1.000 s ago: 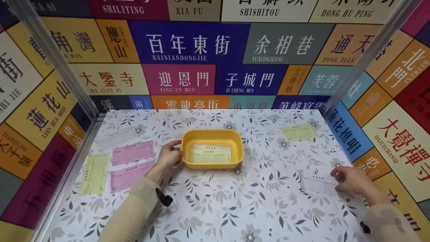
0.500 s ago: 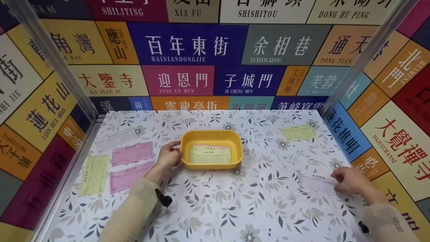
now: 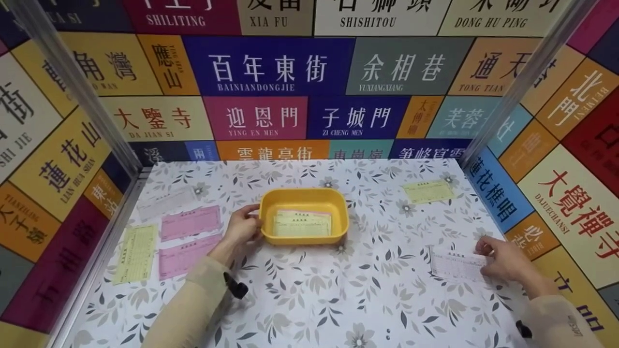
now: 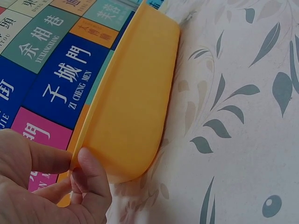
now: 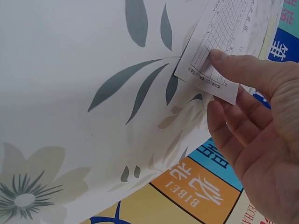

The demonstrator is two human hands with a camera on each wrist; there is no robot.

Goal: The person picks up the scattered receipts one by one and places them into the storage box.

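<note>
My left hand (image 3: 244, 226) pinches the left rim of a yellow plastic box (image 3: 304, 240) between thumb and fingers; the left wrist view shows the box's outer wall (image 4: 135, 102) close up. Inside the box lie several printed paper slips (image 3: 301, 227), yellow on top with a pink edge behind. At the right, my right hand (image 3: 508, 261) pinches the right end of a white printed slip (image 3: 457, 267). Seen from the right wrist, the thumb lies on the face of the slip (image 5: 212, 65) and the fingers are under its edge.
Two pink slips (image 3: 190, 223), a yellow slip (image 3: 135, 253) and a pale slip (image 3: 166, 203) lie at the left. Another yellow slip (image 3: 428, 191) is at the far right. Sign-printed panels (image 3: 271, 67) wall in the flowered tabletop (image 3: 300, 299) at the back and sides.
The head view has shifted slightly, so the scene sits a little lower. Both hands stay at the box and the white slip, with only slight finger movement at the right.
</note>
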